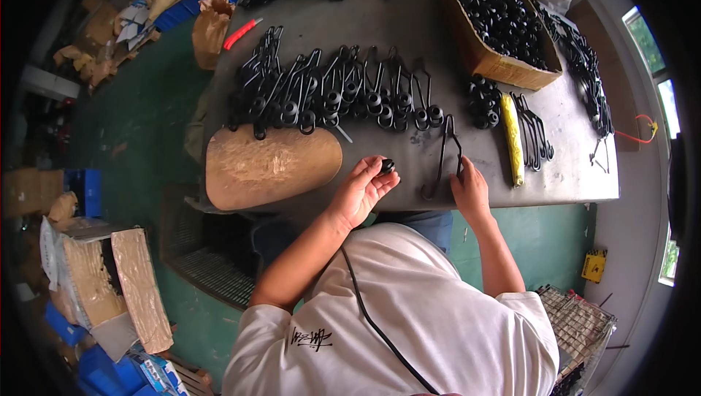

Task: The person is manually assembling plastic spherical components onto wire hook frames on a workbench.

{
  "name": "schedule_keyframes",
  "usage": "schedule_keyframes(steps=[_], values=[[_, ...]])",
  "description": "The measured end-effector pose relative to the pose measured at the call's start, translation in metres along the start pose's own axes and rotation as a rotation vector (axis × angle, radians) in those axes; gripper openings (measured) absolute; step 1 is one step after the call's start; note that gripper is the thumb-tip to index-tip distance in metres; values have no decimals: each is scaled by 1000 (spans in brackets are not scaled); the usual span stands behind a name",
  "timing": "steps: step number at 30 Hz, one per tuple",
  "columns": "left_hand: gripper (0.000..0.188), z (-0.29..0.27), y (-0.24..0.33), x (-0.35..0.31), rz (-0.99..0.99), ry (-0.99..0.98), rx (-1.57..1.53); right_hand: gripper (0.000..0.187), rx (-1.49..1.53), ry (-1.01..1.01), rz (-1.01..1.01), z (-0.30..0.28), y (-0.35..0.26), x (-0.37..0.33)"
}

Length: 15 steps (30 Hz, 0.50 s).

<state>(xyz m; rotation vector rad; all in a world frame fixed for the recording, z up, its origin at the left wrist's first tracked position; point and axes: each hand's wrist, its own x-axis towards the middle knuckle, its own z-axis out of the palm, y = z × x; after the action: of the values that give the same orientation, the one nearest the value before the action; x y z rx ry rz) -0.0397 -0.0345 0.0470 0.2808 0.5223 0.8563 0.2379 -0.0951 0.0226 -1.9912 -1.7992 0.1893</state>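
My left hand (358, 190), palm turned up, pinches a small round black bushing (388, 166) between thumb and fingers. A bent black wire hook (441, 151) is on the metal table's near side. My right hand (472, 188) has its fingers closed on one leg of that hook. Beyond both hands runs a row of similar wire hooks (332, 89) with round black bushings on their ends. Right of the hook lies a small heap of loose bushings (483, 100).
A cardboard box of black bushings (504, 67) stands at the back right. A yellow wrapped roll (512, 140) lies beside several bare hooks (534, 133). A brown board (274, 166) covers the table's near left corner. Red-handled pliers-like tool (242, 33) rests at the left edge.
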Motion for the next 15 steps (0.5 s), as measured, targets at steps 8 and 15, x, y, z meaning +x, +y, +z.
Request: schedule_keyframes(steps=[8, 15], values=[[15, 10, -3, -6, -80, 65, 41, 51, 1192, -203, 521, -24, -57, -8], [18, 18, -11, -9, -121, 11, 144, 52, 1244, -246, 555, -23, -78, -9]])
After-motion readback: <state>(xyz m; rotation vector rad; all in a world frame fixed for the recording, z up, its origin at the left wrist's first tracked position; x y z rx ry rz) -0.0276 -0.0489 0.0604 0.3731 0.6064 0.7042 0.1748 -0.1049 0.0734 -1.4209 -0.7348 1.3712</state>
